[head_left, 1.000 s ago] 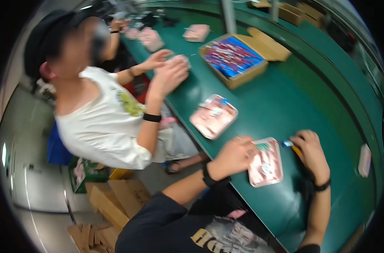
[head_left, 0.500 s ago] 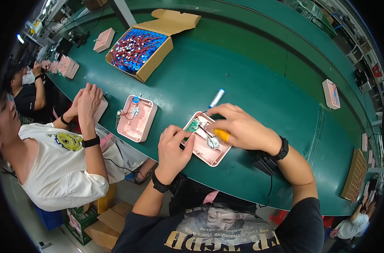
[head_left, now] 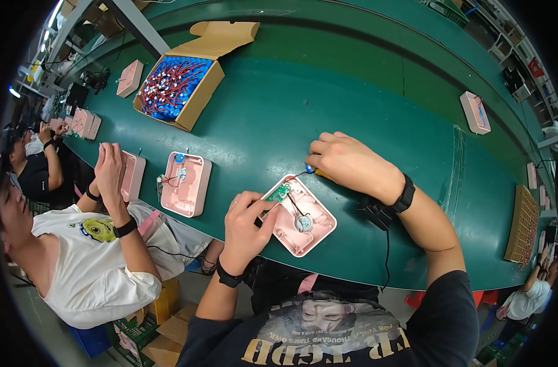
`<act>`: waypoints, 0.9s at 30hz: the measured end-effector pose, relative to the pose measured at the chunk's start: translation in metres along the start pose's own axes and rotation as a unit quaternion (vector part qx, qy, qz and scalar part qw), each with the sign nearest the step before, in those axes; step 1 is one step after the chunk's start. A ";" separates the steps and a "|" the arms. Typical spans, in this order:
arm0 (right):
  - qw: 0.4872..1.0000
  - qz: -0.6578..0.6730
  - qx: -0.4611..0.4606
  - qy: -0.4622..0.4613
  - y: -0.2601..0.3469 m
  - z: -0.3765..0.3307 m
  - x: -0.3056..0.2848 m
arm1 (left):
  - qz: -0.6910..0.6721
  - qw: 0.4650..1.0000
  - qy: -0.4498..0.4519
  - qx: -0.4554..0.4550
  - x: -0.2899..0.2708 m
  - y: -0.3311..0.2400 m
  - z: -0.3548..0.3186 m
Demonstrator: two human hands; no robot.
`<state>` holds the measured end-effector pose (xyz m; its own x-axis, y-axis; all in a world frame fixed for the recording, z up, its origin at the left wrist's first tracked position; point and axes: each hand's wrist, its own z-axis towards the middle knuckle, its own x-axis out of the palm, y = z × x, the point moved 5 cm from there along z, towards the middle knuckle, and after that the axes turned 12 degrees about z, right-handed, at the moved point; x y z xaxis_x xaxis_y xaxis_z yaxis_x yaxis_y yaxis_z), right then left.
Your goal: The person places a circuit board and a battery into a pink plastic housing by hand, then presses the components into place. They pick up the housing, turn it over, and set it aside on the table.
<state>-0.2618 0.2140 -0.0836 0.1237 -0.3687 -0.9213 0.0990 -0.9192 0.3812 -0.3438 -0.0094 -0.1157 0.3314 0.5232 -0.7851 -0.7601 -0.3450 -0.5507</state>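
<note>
In front of me a pink plastic case [head_left: 326, 227] lies open side up, tilted on the table. Inside it are a small green circuit board [head_left: 279, 193] and a round silver part [head_left: 303, 222] with dark wires. My left hand [head_left: 247, 225] grips the case's left side, its fingertips at the board. Just beyond the case's far right corner, my right hand [head_left: 351, 164] is closed around a blue cylindrical battery [head_left: 309, 168], mostly hidden by the fingers. A yellow-handled tool [head_left: 321, 174] shows under the same hand. A thin reddish wire runs from the battery toward the board.
An open cardboard box [head_left: 200, 98] of blue batteries with red wires stands far left. Another pink case [head_left: 196, 189] lies left of mine, near a co-worker's hands [head_left: 110, 171]. A black device [head_left: 375, 214] with a cable sits by my right wrist. A brown tray [head_left: 519, 226] stands far right.
The battery that lay loose on the table is now in my right hand, which has moved off the case. The view has shifted slightly.
</note>
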 end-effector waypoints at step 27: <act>0.963 0.258 -0.056 -0.048 -0.017 -0.006 -0.014 | 0.043 0.998 -0.048 0.002 -0.006 0.004 0.002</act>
<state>-0.2589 0.2357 -0.0769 0.0927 -0.7891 -0.6073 0.1547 -0.5911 0.7916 -0.3505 -0.0126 -0.1125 0.2104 0.5643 -0.7983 -0.7861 -0.3878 -0.4813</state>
